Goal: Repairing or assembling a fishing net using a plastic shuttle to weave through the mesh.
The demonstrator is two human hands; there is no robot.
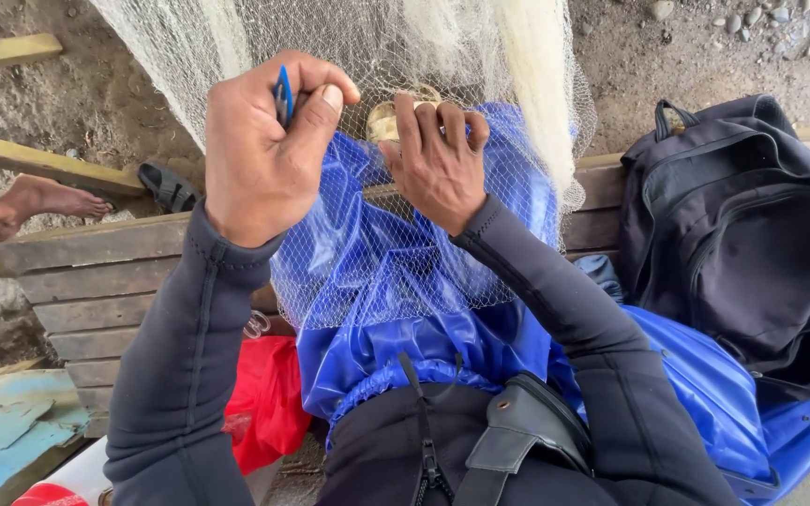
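Head view: we see our left hand (260, 155) raised, thumb and fingers pressed together on a thin blue tool (283, 94) whose upper end shows between the thumb and the forefinger. Our right hand (438, 159) is just beside it, fingers curled into the pale fishing net (405, 234) and pinched on its mesh; a yellowish round thing (388, 117) sits against the fingertips, though we cannot tell whether the fingers grip it or only touch it. The net hangs down from the top edge of the picture, bunched into thick white folds on the right, and spreads over our lap. Under it lie our shiny blue waterproof trousers (405, 337), which run on to the right lower corner. Both arms wear dark grey sleeves (185, 375).

We sit on a wooden plank bench (96, 281). At the bench's right end, touching the blue fabric, a black backpack (742, 234) leans. At the near edge of the bench, beside our left thigh, lies a red bag (269, 398). Beyond the bench's far edge a dark sandal (169, 187) rests on the dirt ground, and past the left end another person's bare foot (49, 199) shows. A worn blue-painted board (11, 422) lies at the lower left corner.
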